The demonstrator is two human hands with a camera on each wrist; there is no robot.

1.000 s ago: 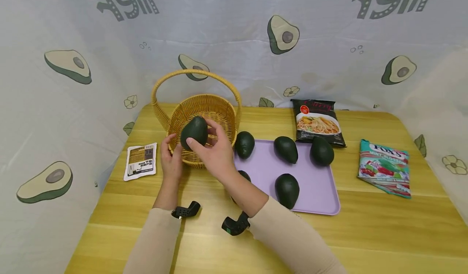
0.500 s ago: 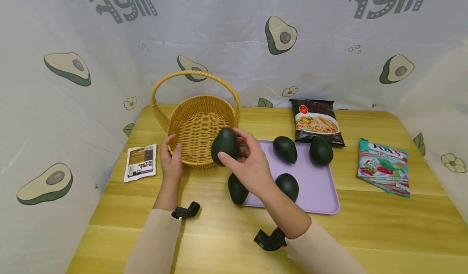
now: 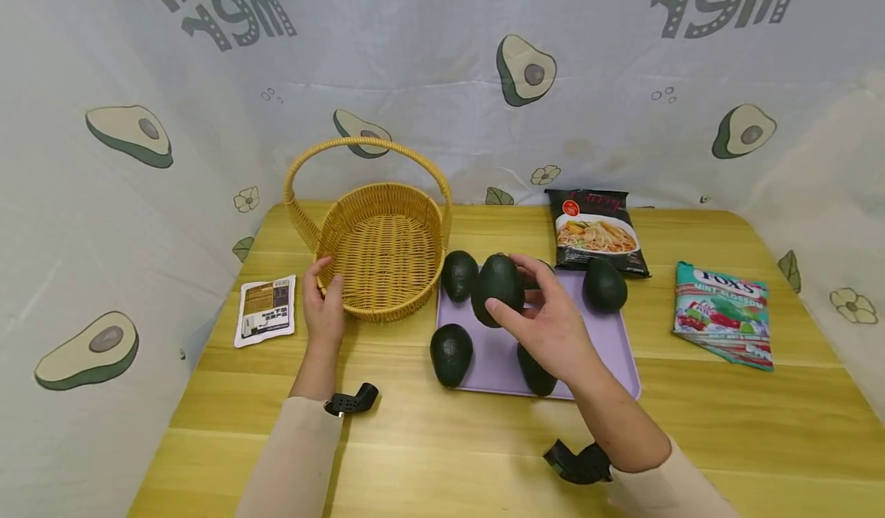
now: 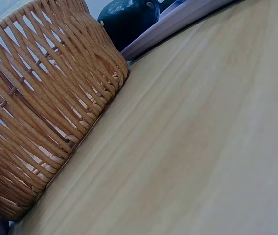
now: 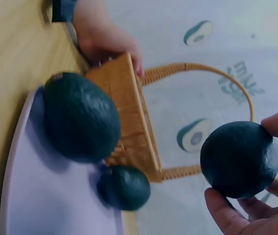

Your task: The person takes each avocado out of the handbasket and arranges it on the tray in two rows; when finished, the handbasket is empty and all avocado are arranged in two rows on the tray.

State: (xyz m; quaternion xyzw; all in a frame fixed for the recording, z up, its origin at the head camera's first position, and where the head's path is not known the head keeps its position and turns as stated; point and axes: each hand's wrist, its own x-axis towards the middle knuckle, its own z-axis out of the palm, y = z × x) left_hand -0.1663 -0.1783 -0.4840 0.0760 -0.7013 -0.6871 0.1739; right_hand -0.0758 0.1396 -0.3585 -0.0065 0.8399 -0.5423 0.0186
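Note:
My right hand (image 3: 549, 322) grips a dark green avocado (image 3: 498, 289) and holds it above the lilac tray (image 3: 588, 349). In the right wrist view, thumb and fingers press the held avocado (image 5: 239, 159) from opposite sides. More avocados lie on the tray: one at the back left (image 3: 459, 276), one at the front left (image 3: 452, 355), another at the right (image 3: 604, 286); my right hand partly hides others. My left hand (image 3: 323, 303) holds the near left rim of a yellow wicker basket (image 3: 383, 303), whose woven bottom shows. The left wrist view shows the basket wall (image 4: 46, 98).
A black noodle packet (image 3: 596, 234) lies behind the tray. Right of the tray is a teal candy bag (image 3: 722, 314). A white and brown sachet (image 3: 266, 309) lies left of the basket, whose tall arched handle (image 3: 369, 143) rises above it. A printed curtain hangs behind the wooden table.
My right hand has carried the avocado from over the basket rightward to over the tray. My left hand has stayed at the basket rim.

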